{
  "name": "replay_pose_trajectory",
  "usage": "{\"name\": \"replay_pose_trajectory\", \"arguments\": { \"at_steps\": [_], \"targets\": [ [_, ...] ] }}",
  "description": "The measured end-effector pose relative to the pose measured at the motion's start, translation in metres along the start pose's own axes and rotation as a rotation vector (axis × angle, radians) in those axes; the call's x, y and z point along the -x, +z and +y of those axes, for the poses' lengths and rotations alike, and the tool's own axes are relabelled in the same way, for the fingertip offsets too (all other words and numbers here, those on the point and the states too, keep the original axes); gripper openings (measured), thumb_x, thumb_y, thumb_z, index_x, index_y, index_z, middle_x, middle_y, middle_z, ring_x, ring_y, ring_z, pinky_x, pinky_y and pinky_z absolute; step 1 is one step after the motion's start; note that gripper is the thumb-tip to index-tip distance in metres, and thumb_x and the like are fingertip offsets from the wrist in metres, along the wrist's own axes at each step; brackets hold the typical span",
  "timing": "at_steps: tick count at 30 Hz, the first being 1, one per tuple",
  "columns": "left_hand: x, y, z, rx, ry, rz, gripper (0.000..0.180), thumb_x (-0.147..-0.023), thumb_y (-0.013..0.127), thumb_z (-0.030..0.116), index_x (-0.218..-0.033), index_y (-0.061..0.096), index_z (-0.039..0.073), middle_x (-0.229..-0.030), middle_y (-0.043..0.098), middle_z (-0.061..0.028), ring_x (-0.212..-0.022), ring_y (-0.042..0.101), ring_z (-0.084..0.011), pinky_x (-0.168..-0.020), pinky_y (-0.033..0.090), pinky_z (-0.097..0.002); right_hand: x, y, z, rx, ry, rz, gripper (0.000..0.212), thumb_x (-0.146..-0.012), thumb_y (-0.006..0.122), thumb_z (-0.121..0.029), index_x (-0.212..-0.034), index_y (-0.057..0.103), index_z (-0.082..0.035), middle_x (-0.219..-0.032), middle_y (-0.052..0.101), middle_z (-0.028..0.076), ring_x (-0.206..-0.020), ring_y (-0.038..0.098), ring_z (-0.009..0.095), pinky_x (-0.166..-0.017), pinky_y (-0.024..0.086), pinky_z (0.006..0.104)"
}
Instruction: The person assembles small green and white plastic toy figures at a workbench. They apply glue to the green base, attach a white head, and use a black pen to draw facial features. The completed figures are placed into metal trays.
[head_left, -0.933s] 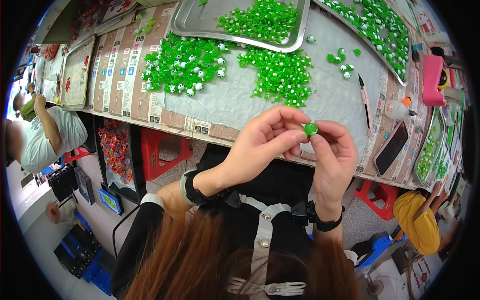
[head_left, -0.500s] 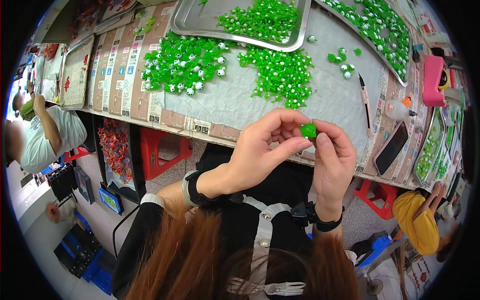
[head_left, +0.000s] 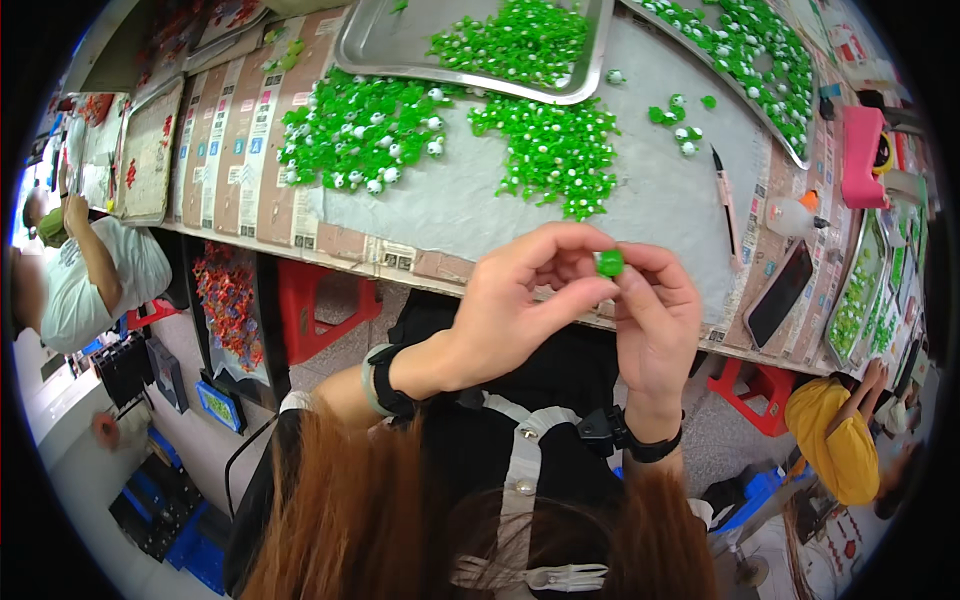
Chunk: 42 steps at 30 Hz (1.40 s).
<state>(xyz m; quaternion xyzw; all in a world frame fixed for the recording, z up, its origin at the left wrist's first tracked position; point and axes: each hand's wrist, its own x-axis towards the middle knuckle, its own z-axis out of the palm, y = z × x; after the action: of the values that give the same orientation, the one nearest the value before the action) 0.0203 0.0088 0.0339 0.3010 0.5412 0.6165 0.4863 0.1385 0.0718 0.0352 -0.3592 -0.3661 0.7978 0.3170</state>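
Between the fingertips of both hands is a small green plastic piece [head_left: 610, 263], held just above the table's near edge. My left hand [head_left: 530, 295] pinches it from the left with thumb and forefinger. From the right, my right hand [head_left: 657, 305] closes thumb and fingers on it. Beyond the hands lies a heap of small green pieces with white dots [head_left: 555, 150]. Left of that heap is a pile of green pieces with white eye-like balls [head_left: 362, 130]. A few finished-looking eyed pieces [head_left: 686, 140] lie apart to the right.
A metal tray [head_left: 460, 75] of green pieces sits at the back, another tray [head_left: 800, 160] at the far right. A pen [head_left: 727, 205], a small bottle [head_left: 790, 217], a phone [head_left: 780, 295] and a pink tape dispenser [head_left: 862, 158] lie right. Other people sit at both sides.
The green piece has turned between my fingertips and now looks rounder. Both hands stay close together, the right one shifted slightly left.
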Motion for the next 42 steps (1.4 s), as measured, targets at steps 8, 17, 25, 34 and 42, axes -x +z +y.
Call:
{"name": "replay_pose_trajectory", "arguments": {
  "at_steps": [8,17,25,34,42],
  "targets": [
    [-0.047,-0.095,-0.011,-0.668,0.243,0.612,0.019,-0.074,0.057,0.006,-0.093,0.053,0.002,-0.070,0.050,-0.0001,-0.058,0.045,-0.0055,-0.051,0.037,-0.0172,-0.030,-0.111,-0.022,0.614,-0.671,0.724,0.038,-0.074,0.055,-0.003,-0.107,0.037,0.001,-0.096,0.043,0.008,-0.085,0.042,0.011,-0.073,0.036,0.0237],
    [-0.033,-0.063,-0.018,-1.070,0.162,0.208,0.011,-0.074,0.056,0.011,-0.080,0.056,0.002,-0.068,0.054,-0.0103,-0.057,0.050,-0.0218,-0.054,0.040,-0.0281,-0.086,-0.201,-0.078,0.859,-0.372,0.661,0.032,-0.071,0.061,-0.011,-0.095,0.048,0.004,-0.089,0.054,0.008,-0.080,0.051,0.015,-0.073,0.039,0.0259],
    [-0.033,-0.060,-0.032,-1.047,0.199,0.204,0.012,-0.071,0.056,0.005,-0.082,0.053,0.002,-0.075,0.054,-0.0088,-0.065,0.054,-0.0213,-0.057,0.043,-0.0291,-0.041,-0.124,-0.070,0.318,-0.462,0.438,0.031,-0.077,0.051,-0.003,-0.105,0.042,0.003,-0.101,0.049,0.010,-0.093,0.049,0.017,-0.077,0.041,0.0287],
    [-0.019,-0.044,0.004,0.736,-0.506,0.016,0.017,-0.079,0.049,0.002,-0.095,0.052,0.000,-0.087,0.056,-0.0080,-0.078,0.057,-0.0154,-0.069,0.048,-0.0215,0.006,-0.025,-0.035,0.099,-0.184,0.132,0.038,-0.075,0.054,-0.007,-0.108,0.038,0.002,-0.096,0.050,0.009,-0.082,0.052,0.017,-0.071,0.042,0.0266],
    [-0.011,-0.034,-0.004,1.016,-0.599,-0.067,0.016,-0.081,0.047,0.005,-0.096,0.050,0.000,-0.089,0.055,-0.0095,-0.079,0.056,-0.0151,-0.068,0.049,-0.0207,0.019,-0.007,-0.025,0.439,-0.513,0.176,0.041,-0.061,0.067,-0.004,-0.094,0.042,-0.002,-0.086,0.049,0.010,-0.076,0.049,0.017,-0.070,0.040,0.0267]
  ]
}}
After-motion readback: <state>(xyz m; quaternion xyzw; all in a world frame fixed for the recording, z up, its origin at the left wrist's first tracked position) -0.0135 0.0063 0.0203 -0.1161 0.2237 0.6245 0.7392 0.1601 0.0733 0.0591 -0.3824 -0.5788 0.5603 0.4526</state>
